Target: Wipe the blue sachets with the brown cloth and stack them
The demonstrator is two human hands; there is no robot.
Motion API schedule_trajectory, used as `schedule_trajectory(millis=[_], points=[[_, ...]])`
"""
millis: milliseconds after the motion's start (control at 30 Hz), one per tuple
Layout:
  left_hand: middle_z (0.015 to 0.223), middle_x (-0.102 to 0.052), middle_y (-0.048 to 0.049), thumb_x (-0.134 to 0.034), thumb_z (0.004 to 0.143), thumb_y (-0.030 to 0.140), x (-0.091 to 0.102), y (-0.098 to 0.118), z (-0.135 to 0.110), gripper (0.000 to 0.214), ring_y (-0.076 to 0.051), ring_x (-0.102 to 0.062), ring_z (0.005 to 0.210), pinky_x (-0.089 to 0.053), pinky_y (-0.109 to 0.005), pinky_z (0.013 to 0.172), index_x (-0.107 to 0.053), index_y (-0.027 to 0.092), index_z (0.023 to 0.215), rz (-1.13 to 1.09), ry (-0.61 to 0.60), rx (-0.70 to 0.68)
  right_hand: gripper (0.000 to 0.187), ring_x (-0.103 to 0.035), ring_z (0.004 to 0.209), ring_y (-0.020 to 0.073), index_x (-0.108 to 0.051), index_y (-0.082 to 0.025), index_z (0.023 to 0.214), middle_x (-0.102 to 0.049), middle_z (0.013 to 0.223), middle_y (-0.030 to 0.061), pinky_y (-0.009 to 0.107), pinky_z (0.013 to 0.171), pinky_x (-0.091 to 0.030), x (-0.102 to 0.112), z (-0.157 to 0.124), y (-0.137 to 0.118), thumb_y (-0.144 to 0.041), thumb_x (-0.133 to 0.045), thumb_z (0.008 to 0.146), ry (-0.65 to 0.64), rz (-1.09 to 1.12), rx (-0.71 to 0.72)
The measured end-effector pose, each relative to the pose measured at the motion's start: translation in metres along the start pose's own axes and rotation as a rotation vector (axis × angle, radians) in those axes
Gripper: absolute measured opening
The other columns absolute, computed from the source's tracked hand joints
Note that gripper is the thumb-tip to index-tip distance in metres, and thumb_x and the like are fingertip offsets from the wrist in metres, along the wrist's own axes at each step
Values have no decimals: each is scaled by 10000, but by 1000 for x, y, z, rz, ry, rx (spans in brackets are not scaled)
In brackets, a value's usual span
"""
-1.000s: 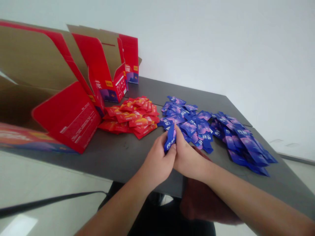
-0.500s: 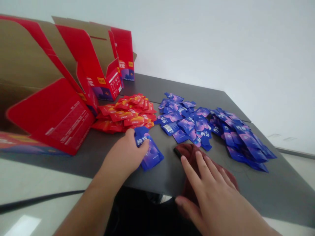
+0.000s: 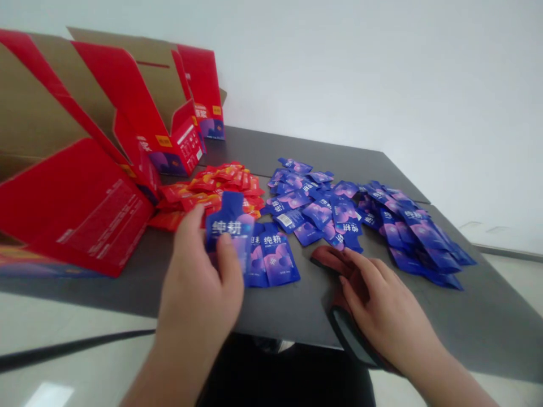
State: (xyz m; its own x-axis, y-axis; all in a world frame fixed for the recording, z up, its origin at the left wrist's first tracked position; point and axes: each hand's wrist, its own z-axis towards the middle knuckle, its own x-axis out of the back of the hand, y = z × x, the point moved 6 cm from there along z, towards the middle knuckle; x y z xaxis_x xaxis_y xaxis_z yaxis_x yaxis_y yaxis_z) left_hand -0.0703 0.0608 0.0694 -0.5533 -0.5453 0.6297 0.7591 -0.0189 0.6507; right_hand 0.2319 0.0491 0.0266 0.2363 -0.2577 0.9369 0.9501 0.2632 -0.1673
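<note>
My left hand (image 3: 201,277) is closed on a blue sachet (image 3: 231,226), held upright with its spout end up and its printed front towards me. Just behind it, a pair of blue sachets (image 3: 280,257) lies overlapping on the table, partly covered by the held one. On the right, my right hand (image 3: 377,294) pinches the edge of a soft reddish-brown pouch (image 3: 328,260) with a dark-edged opening (image 3: 356,339). The pouch's inside is mostly hidden. Past my hands lie a loose pile of blue sachets (image 3: 322,212) and a pile of red-orange sachets (image 3: 212,189).
Open red cardboard boxes (image 3: 80,209) stand along the left side. A stacked pile of blue sachets (image 3: 416,232) lies at the right on the grey table (image 3: 292,316). A white wall (image 3: 339,73) rises behind the table.
My left hand has lifted a blue sachet towards me, and two others now show on the table beside it. My right hand went from lying flat on the pouch to pinching its edge, which is raised.
</note>
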Motion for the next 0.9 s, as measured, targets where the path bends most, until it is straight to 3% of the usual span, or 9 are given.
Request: schedule_trajectory(millis=[67,167,300,433,533,600,667,767,900], points=[[1535,-596,-179,-483,1088,292,-19,32,-27,485,-370,-606,1430,-525,-546,1177,-469,236,1570,-193,-111,-221,436,-756,1053,311,-561,-232,1508,-736,1219,133,472,881,-618,3,1,1,-336,-541,1085,54,35,-23],[1608,-519,-145,-429,1065,135,-66,64,-64,505,-303,-585,1467,-521,-497,1213,-487,260,1551,-299,-440,-345,360,-744,1061,303,-616,-217,1401,-737,1219,138,451,890,-606,10,-2,9,-361,-569,1074,155,82,-74],[1592,-545,-255,-424,1004,86,-105,79,-80,526,-382,-479,1565,-459,-570,1270,-541,82,1517,-230,-639,-408,236,-730,934,283,-680,-244,1218,-751,1064,96,424,827,-585,23,-9,29,-408,-620,1058,254,128,-188],[1717,-399,-309,-541,1043,359,-106,70,-80,695,-475,-438,1575,-463,-645,1242,-430,8,1633,-103,-780,-358,177,-719,858,245,-693,-272,1127,-745,970,53,381,754,-572,32,-10,22,-427,-629,1069,127,246,-147],[1769,-306,-281,-795,883,599,-97,60,-79,1148,-507,-376,1602,-422,-693,1253,-241,70,1737,-87,-860,-403,123,-717,892,230,-685,-281,1091,-729,987,50,363,747,-583,32,-9,-7,-369,-599,1086,-107,332,32],[1785,-289,-237,-892,791,623,-95,53,-79,1297,-479,-353,1622,-407,-682,1267,-184,130,1759,-94,-916,-473,136,-722,970,228,-689,-294,1135,-728,1067,55,376,822,-608,29,-10,-26,-281,-562,1089,-258,345,152],[1790,-299,-192,-915,781,601,-96,47,-80,1287,-431,-339,1641,-381,-647,1296,-200,168,1760,-108,-943,-523,283,-718,1122,231,-672,-320,1292,-715,1267,72,394,941,-618,27,-11,-40,-202,-529,1078,-341,340,237],[1779,-340,-164,-892,805,588,-99,43,-80,1201,-382,-363,1639,-341,-598,1332,-270,162,1740,-120,-930,-526,424,-656,1336,264,-600,-326,1470,-636,1506,95,432,1094,-581,27,-9,-50,-219,-573,1060,-334,332,294],[1768,-364,-169,-850,832,544,-101,45,-81,1148,-375,-404,1620,-352,-566,1331,-274,123,1731,-132,-898,-520,247,-710,1186,257,-714,-304,1260,-752,1291,62,430,1042,-578,22,-7,-54,-234,-628,1040,-368,389,304]])
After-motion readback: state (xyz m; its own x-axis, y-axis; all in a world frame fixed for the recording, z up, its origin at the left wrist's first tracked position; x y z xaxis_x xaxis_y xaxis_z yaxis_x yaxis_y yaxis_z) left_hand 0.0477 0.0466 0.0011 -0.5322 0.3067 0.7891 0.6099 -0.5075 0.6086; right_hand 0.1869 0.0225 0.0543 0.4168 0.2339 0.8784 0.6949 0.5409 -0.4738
